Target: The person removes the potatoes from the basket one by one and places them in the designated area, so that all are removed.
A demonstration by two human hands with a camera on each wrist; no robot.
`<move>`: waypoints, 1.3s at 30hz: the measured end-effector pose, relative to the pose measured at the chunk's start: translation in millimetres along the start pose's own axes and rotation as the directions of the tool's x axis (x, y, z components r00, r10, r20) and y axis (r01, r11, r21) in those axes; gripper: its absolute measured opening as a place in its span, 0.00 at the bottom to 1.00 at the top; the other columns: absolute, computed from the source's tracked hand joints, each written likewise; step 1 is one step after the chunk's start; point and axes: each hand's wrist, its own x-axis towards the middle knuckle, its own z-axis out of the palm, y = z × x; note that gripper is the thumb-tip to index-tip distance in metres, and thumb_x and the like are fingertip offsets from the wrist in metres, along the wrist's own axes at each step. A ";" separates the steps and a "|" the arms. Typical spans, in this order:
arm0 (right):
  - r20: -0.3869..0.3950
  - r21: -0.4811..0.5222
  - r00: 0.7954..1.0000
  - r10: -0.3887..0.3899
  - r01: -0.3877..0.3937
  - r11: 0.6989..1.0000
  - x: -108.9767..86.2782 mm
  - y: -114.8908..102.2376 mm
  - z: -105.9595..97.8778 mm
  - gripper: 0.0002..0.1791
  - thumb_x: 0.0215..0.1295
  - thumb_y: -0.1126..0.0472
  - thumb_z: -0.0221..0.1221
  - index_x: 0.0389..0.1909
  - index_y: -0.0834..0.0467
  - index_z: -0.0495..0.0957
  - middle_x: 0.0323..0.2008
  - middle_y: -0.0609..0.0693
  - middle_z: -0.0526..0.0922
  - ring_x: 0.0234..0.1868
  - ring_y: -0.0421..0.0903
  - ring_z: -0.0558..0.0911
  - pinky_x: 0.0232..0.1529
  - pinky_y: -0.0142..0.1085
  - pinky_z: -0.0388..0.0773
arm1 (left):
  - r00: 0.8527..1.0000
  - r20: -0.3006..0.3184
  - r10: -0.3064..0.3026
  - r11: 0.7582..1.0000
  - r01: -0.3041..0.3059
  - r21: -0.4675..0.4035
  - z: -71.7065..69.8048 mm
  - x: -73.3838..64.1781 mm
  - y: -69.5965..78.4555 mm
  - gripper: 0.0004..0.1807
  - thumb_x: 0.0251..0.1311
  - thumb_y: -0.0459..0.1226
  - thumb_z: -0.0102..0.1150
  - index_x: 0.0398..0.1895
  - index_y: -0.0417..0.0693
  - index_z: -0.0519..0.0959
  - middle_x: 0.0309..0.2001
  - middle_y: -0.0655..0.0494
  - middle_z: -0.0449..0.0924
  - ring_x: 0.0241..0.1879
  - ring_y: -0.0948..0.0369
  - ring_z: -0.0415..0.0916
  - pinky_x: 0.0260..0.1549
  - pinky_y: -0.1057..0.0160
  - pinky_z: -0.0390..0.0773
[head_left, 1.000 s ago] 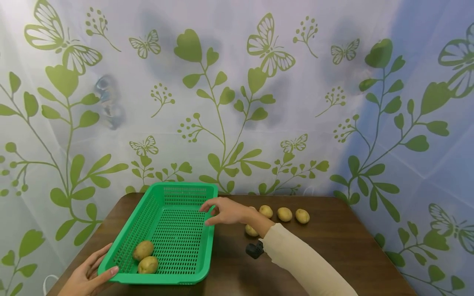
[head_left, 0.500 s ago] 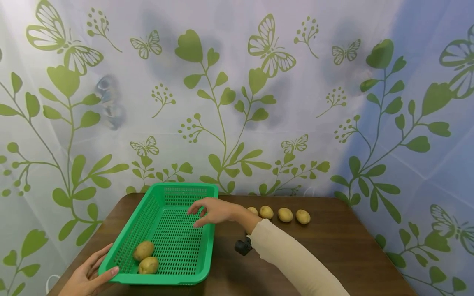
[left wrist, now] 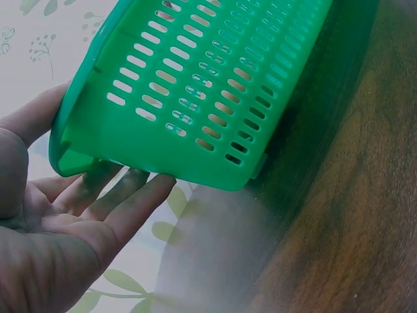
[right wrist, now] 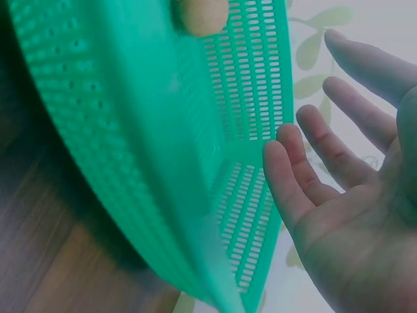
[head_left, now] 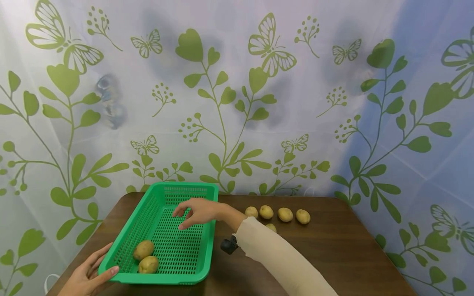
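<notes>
A green perforated plastic basket (head_left: 177,238) stands on the left of the table. Two potatoes (head_left: 143,250) lie in its near left corner. My left hand (head_left: 87,272) holds that corner, thumb over the rim and fingers against the outer wall, as the left wrist view also shows. Over the inside of the basket hovers my right hand (head_left: 198,212), with nothing in it. Its fingers (right wrist: 339,156) are loosely spread in the right wrist view, beside the basket wall (right wrist: 254,72). One potato (right wrist: 203,14) shows at the top of that view.
On the brown wooden table (head_left: 333,250), right of the basket, several potatoes (head_left: 285,214) lie in a loose row near the back edge. Another potato (head_left: 271,227) is partly hidden behind the right sleeve (head_left: 277,255). A patterned curtain (head_left: 237,102) hangs behind the table.
My right hand has moved left, from the basket's right rim to above its middle, uncovering potatoes behind the arm. The left hand, basket and two potatoes inside stay put.
</notes>
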 end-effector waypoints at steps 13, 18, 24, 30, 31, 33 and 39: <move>0.042 -0.010 0.999 0.003 -0.003 1.000 30.7 -16.1 12.9 0.21 0.71 0.54 0.69 0.63 0.50 0.80 0.55 0.41 0.80 0.55 0.38 0.81 0.51 0.29 0.78 | 0.999 0.038 0.004 1.000 -0.004 -0.006 -1.5 -0.6 -2.1 0.43 0.78 0.35 0.55 0.82 0.44 0.37 0.54 0.82 0.68 0.51 0.68 0.81 0.52 0.51 0.83; 0.041 -0.019 0.999 0.022 -0.021 1.000 47.3 -16.3 24.6 0.22 0.70 0.54 0.69 0.63 0.49 0.80 0.55 0.39 0.80 0.54 0.36 0.80 0.51 0.28 0.77 | 1.000 0.030 0.007 1.000 -0.008 0.020 -1.5 -0.2 -1.3 0.41 0.78 0.37 0.56 0.81 0.48 0.40 0.54 0.85 0.69 0.51 0.67 0.81 0.49 0.53 0.84; 0.073 -0.024 0.997 0.006 -0.004 1.000 69.2 -20.4 42.5 0.22 0.70 0.55 0.69 0.64 0.50 0.80 0.56 0.40 0.80 0.56 0.35 0.79 0.50 0.24 0.75 | 1.000 -0.010 0.016 0.999 -0.015 0.043 -2.4 -1.9 -1.2 0.46 0.77 0.36 0.58 0.82 0.40 0.36 0.53 0.80 0.68 0.50 0.68 0.81 0.51 0.52 0.84; 0.117 -0.010 0.993 0.003 -0.002 1.000 82.7 -20.7 59.7 0.23 0.72 0.58 0.67 0.66 0.54 0.78 0.61 0.47 0.79 0.55 0.36 0.80 0.49 0.23 0.75 | 0.998 0.015 0.064 0.997 -0.065 0.037 -2.8 -2.6 0.3 0.37 0.78 0.36 0.55 0.79 0.52 0.44 0.54 0.83 0.73 0.52 0.65 0.82 0.49 0.52 0.84; 0.115 -0.009 0.993 0.009 -0.008 1.000 84.1 -20.0 62.2 0.23 0.72 0.58 0.67 0.66 0.54 0.78 0.61 0.46 0.79 0.55 0.36 0.80 0.49 0.23 0.75 | 0.997 0.027 0.071 0.997 -0.072 0.026 -2.7 -2.8 0.5 0.34 0.79 0.35 0.54 0.77 0.56 0.46 0.54 0.83 0.74 0.52 0.64 0.82 0.49 0.52 0.84; 0.111 -0.016 0.994 0.021 -0.020 1.000 87.1 -18.0 67.0 0.22 0.73 0.58 0.66 0.66 0.53 0.79 0.61 0.45 0.79 0.55 0.36 0.80 0.49 0.23 0.75 | 0.995 0.049 0.085 0.996 -0.085 0.008 -1.8 -3.2 0.9 0.31 0.79 0.35 0.53 0.74 0.61 0.50 0.55 0.82 0.75 0.53 0.63 0.82 0.50 0.52 0.84; 0.127 -0.059 0.990 0.062 -0.055 0.997 97.0 -12.8 79.8 0.21 0.73 0.57 0.66 0.65 0.49 0.79 0.62 0.42 0.77 0.61 0.36 0.76 0.51 0.23 0.74 | 0.995 0.044 0.090 0.996 -0.090 -0.012 -0.4 -3.0 0.0 0.31 0.79 0.34 0.53 0.75 0.58 0.49 0.55 0.80 0.75 0.54 0.63 0.82 0.50 0.53 0.84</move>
